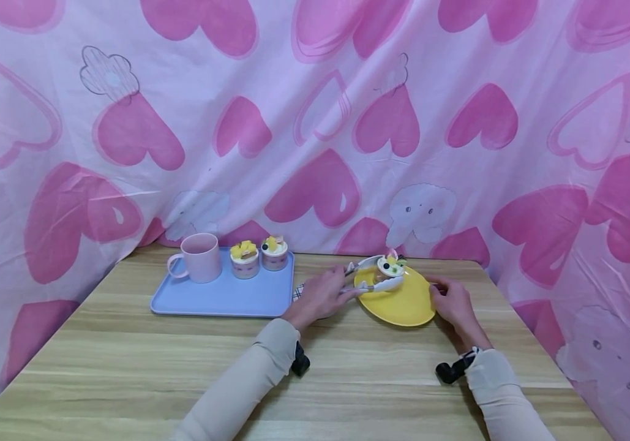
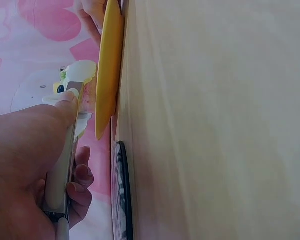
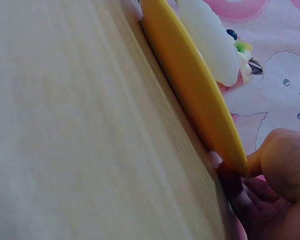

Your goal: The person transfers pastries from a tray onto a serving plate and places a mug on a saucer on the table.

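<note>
L hand point(image 1: 322, 295) grips white-and-metal tongs point(image 1: 389, 284) round a small fruit-topped dessert cup point(image 1: 391, 267) over the round yellow plate point(image 1: 403, 306), R hand point(image 1: 452, 301) pinching its rim; I'd call it setting-down, cup-plate contact unclear from here, next prob. needing gentle release.

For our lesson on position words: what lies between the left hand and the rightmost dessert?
The tongs: the left hand grips them, and they reach to the dessert, which sits between their white ends. The head view shows this.
</note>
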Available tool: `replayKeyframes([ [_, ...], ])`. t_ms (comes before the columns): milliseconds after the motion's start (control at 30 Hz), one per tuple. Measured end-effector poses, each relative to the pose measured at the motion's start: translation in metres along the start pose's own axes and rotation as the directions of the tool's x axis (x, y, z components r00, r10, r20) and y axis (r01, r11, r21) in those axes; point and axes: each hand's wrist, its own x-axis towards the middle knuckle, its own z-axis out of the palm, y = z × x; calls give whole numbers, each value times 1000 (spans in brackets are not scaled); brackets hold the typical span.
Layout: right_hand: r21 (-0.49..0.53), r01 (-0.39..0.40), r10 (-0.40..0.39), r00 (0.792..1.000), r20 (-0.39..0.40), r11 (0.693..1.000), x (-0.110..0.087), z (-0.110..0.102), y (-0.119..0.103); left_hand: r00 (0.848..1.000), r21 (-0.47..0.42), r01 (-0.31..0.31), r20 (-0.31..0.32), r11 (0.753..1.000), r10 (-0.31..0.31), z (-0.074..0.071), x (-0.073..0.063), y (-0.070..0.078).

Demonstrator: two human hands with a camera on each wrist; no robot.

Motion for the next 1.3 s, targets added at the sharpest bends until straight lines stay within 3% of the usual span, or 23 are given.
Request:
replayKeyframes([
  [467, -6, 16, -16, 1000, -3, 1000, -2, 0, -2, 999, -11, 35, 29, 999, -35, 4, 6, 7],
  [733, -22, 33, -33, 999, -19, 999, -1, 0, -1, 999, 8, 37, 34, 999, -37, 4, 4, 8],
  [1300, -23, 21, -22, 1000, -10, 999, 1, 2, 1, 999, -39, 37, 32, 999, -36, 4, 1, 7],
])
